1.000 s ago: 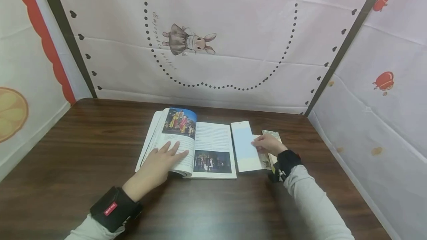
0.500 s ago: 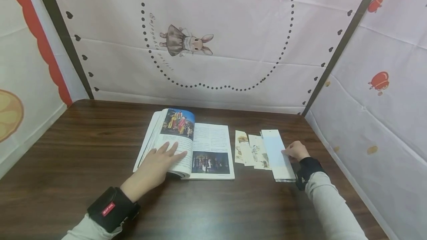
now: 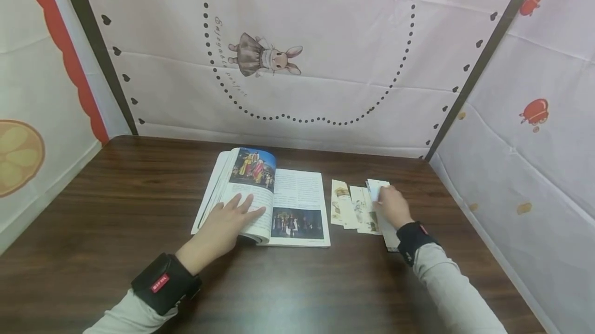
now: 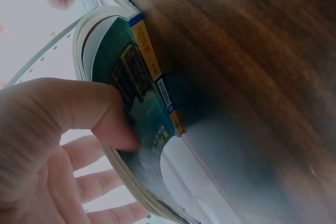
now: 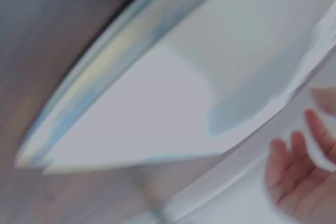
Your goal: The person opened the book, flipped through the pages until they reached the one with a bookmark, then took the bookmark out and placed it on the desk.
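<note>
**Magazine Held Open, Card Stack Under the Right Hand**

While the left hand [image 3: 228, 223] lies flat on the left-hand page of the open magazine [image 3: 279, 205], we pin that page down with straight, spread fingers. The left wrist view shows the thumb [image 4: 113, 121] pressed against the curled lower page edge, with the spine and cover resting on the dark wooden table [image 3: 116, 194].

At centre right of the head view, the right hand [image 3: 392, 206] rests on the white card [image 3: 377, 187] at the right end of a short fanned row. Two illustrated bookmarks [image 3: 348, 207] lie just beside it, between the hand and the magazine, overlapping one another. We cannot tell whether the right fingers pinch the white card or merely rest on it; the right wrist view is too blurred and shows only pale card surfaces and fingertips [image 5: 294, 166].

We judge the step in hand to be selecting or separating one card from the row while the magazine is kept open at the chosen spread. The next move calls for a clean pinch on a single card edge without dragging the neighbours, and steady left-hand pressure so the curled pages do not spring shut.

The two hands are well apart, one on each item.
</note>
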`<state>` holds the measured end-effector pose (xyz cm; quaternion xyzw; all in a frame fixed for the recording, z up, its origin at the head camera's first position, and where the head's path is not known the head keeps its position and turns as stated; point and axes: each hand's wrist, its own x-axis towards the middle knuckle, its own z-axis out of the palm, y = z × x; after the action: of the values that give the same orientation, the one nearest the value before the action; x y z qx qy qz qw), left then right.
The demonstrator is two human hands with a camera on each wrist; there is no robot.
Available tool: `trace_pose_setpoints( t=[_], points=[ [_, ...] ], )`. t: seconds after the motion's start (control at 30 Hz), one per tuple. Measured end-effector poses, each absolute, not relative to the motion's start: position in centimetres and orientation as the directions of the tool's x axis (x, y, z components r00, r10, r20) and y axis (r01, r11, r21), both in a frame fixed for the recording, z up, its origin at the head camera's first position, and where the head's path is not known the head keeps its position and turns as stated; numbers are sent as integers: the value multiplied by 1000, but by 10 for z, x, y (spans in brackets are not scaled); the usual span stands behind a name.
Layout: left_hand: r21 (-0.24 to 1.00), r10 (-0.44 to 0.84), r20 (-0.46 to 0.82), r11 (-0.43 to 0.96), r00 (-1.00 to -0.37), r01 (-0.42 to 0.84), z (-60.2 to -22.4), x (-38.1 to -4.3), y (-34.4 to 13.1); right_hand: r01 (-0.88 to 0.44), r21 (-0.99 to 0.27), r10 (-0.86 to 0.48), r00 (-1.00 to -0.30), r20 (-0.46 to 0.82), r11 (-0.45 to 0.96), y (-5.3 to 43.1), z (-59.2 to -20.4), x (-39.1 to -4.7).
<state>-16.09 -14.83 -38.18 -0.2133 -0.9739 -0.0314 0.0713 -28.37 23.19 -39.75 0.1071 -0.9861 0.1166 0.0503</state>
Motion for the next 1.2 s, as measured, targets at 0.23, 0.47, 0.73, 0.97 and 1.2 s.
trace_pose_setpoints(
  t=[0.23,0.47,0.73,0.97,1.2],
  points=[
    [30,407,139,909,-903,415,-381,-162,-149,-556,-303,-603,-794,-82,774,155,-379,-261],
    [39,408,126,909,-904,415,-379,-163,-148,-609,-169,-632,-744,-216,775,120,-378,-241],
    [35,410,110,909,-906,415,-381,-162,-148,-658,-52,-644,-711,-283,751,114,-379,-238],
    [58,405,101,910,-909,411,-379,-162,-149,-717,-98,-711,-647,-277,690,115,-368,-240],
    [91,422,80,899,-903,428,-374,-160,-149,-877,126,-886,-464,25,463,105,-356,-236]
  ],
)
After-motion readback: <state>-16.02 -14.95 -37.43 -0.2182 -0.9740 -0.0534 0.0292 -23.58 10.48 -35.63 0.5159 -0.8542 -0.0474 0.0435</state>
